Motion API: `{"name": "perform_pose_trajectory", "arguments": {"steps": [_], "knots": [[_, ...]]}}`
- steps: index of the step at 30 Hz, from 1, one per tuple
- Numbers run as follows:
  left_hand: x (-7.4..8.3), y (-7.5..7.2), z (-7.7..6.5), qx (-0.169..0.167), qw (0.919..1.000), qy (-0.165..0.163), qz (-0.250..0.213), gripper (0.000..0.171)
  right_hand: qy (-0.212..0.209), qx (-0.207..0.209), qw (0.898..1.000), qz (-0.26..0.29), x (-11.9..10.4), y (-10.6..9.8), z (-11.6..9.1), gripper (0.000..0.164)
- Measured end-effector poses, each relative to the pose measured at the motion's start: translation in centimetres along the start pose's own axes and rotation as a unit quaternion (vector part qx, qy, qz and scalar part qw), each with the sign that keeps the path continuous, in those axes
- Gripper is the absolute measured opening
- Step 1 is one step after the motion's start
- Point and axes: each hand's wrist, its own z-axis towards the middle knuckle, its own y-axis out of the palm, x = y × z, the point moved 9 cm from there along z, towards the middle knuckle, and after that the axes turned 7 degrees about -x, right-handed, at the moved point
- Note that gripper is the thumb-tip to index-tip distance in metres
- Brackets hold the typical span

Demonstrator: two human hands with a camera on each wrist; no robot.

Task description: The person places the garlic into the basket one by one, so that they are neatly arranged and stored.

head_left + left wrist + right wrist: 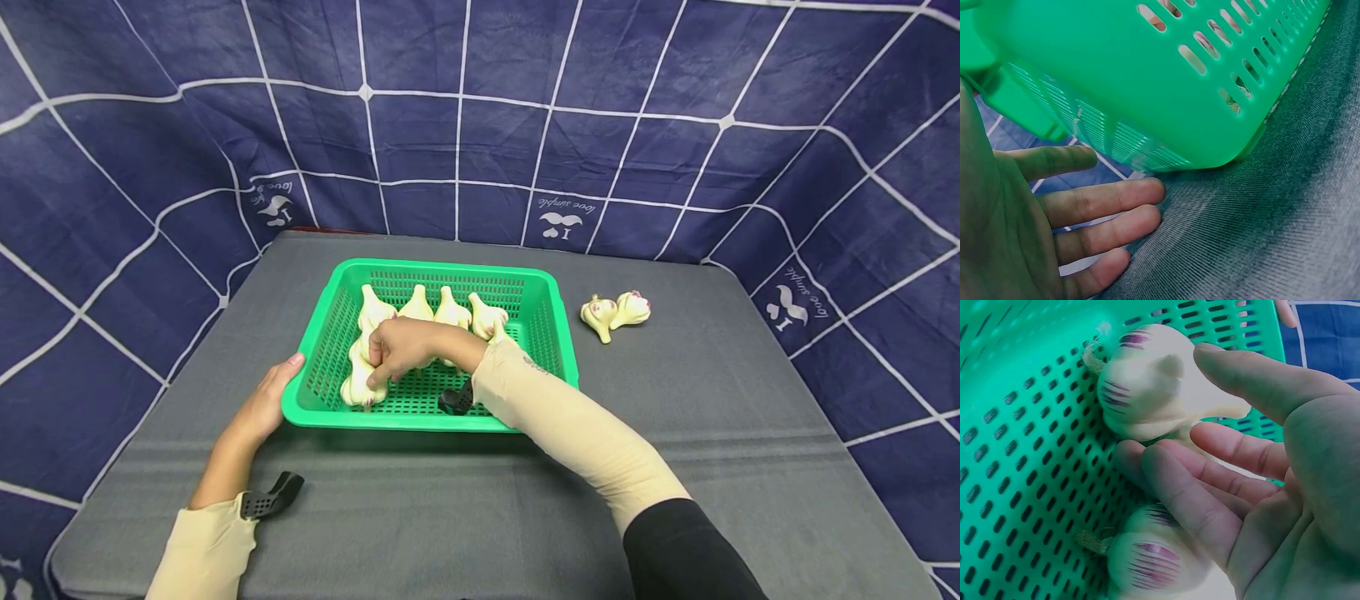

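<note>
A green plastic basket (450, 422) holds several pale garlic bulbs, with a row along its far side and more at its left. My right hand (408, 346) reaches into the left part. Its thumb and fingertips lie beside the front-left garlic bulb (358, 387), fingers loosely bent and spread apart. In the right wrist view, this garlic bulb (1141, 394) has purple streaks, and its neck points toward the gap between thumb and fingers. Another bulb (1154, 562) lies below the fingers. My left hand (267, 400) touches the basket's left rim with its thumb, the other fingers (1104, 200) extended alongside the wall.
Two garlic bulbs (615, 312) lie together on the grey tabletop (712, 375), right of the basket. A blue cloth with white lines (495, 142) hangs behind and at both sides. Dark wrist cameras (272, 497) are strapped to both arms.
</note>
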Motion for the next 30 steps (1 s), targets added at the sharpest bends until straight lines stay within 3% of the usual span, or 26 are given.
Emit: {"name": "perform_pose_trajectory", "arguments": {"steps": [12, 19, 30], "knots": [[0.3, 0.1, 0.0, -0.005, 1.0, 0.002, -0.002, 0.058, -0.031, -0.016, 0.999, 0.035, -1.3, -0.8, -1.4, 0.02], [-0.1, 0.1, 0.2, 0.001, 1.0, -0.007, 0.001, 0.057, -0.053, -0.031, 0.998, -0.009, -2.4, -1.7, -3.9, 0.021], [-0.5, -0.1, -0.1, 0.007, 0.9994, -0.032, 0.004, 0.054, -0.084, 0.049, 0.994, -0.04, -2.5, -4.4, -8.3, 0.025]]}}
